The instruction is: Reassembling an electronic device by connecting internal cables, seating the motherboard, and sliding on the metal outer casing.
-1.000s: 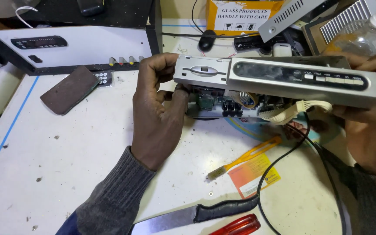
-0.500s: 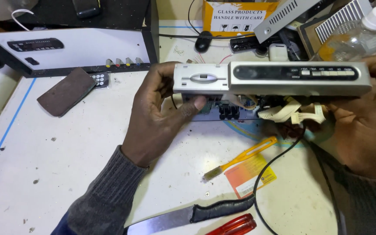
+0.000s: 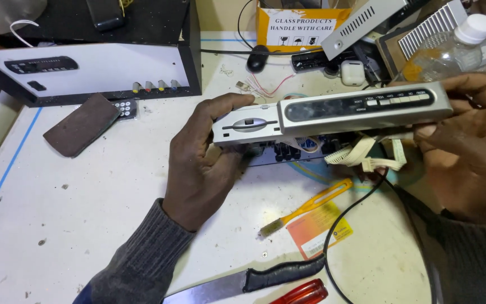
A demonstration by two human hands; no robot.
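We've got the silver front panel (image 3: 333, 112) up off the white table (image 3: 85, 197), held level between both hands. Our left hand (image 3: 203, 163) wraps its near end, thumb along the top edge, fingers curled underneath. Our right hand (image 3: 468, 141) clamps the far end, by the row of small buttons. Pale ribbon cables (image 3: 367, 157) dangle beneath the panel, with a circuit board (image 3: 288, 153) just visible behind. Below lie a yellow brush (image 3: 310, 205), a black cable (image 3: 344, 231), a knife (image 3: 243, 282) and a red handle (image 3: 302, 294). A white-fronted black box (image 3: 97, 73) sits top left.
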